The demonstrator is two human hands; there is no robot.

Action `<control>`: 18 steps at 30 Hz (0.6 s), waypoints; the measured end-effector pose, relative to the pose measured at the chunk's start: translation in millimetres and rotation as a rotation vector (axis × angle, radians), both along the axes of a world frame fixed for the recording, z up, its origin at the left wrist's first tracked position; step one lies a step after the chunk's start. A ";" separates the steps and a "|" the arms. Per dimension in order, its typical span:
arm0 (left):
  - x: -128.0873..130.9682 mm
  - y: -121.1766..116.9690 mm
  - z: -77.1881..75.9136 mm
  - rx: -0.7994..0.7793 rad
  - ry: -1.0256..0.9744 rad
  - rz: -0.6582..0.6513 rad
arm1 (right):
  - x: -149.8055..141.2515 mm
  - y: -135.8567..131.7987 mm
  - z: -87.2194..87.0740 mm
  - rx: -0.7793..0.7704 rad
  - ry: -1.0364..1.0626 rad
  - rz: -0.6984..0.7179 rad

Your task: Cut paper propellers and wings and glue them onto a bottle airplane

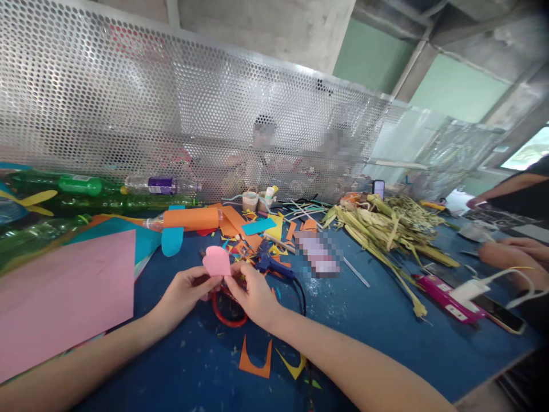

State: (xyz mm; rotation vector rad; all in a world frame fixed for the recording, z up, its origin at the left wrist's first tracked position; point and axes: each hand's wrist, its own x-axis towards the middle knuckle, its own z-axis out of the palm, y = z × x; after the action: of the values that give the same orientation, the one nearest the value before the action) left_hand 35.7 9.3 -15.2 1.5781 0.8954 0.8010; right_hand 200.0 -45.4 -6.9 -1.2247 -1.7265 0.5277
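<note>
A small pink paper cut-out (217, 261) with a rounded top is held upright over the blue table (377, 320). My left hand (186, 292) pinches its lower left edge. My right hand (253, 294) pinches its lower right edge, fingers closed. Just under my hands lies a red ring, perhaps a tape roll (227, 312). A blue glue gun (272, 264) with a black cord lies right behind my right hand.
A large pink sheet (64, 292) over teal paper lies at left, with green plastic bottles (81, 186) behind. Orange and yellow scraps (255, 360) litter the table. Dry leaf strips (386, 229) lie at right. Another person's hands (514, 254), phones and a charger occupy the right edge. A perforated metal screen stands behind.
</note>
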 end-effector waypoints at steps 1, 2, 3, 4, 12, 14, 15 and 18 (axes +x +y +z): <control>-0.2 0.1 0.2 0.002 0.002 0.001 | -0.1 0.2 -0.1 -0.001 0.004 -0.005; -0.4 0.2 0.3 0.005 0.002 0.002 | -0.2 0.4 -0.3 -0.002 0.005 -0.012; -0.5 0.3 0.5 0.009 0.003 0.004 | -0.2 0.6 -0.5 -0.003 0.003 -0.019; -0.7 0.4 0.6 0.013 0.005 0.008 | -0.2 0.7 -0.7 -0.005 0.000 -0.024; 0.2 0.2 1.4 -0.009 -0.018 -0.001 | -0.2 -0.3 -0.4 -0.013 -0.004 0.003; 0.6 0.3 1.4 -0.023 -0.015 0.004 | -0.4 -0.4 -0.3 -0.017 0.011 -0.002; 0.8 0.4 1.4 -0.028 -0.015 0.009 | -0.4 -0.3 -0.1 -0.028 0.023 -0.003; 1.0 0.2 1.7 -0.038 -0.010 0.020 | -0.5 -0.1 0.3 -0.064 0.055 0.000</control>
State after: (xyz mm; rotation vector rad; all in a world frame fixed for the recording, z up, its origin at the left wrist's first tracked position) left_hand 36.8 9.5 -13.5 1.5327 0.9158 0.8009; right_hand 199.5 -45.5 -6.7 -1.2444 -1.6748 0.6152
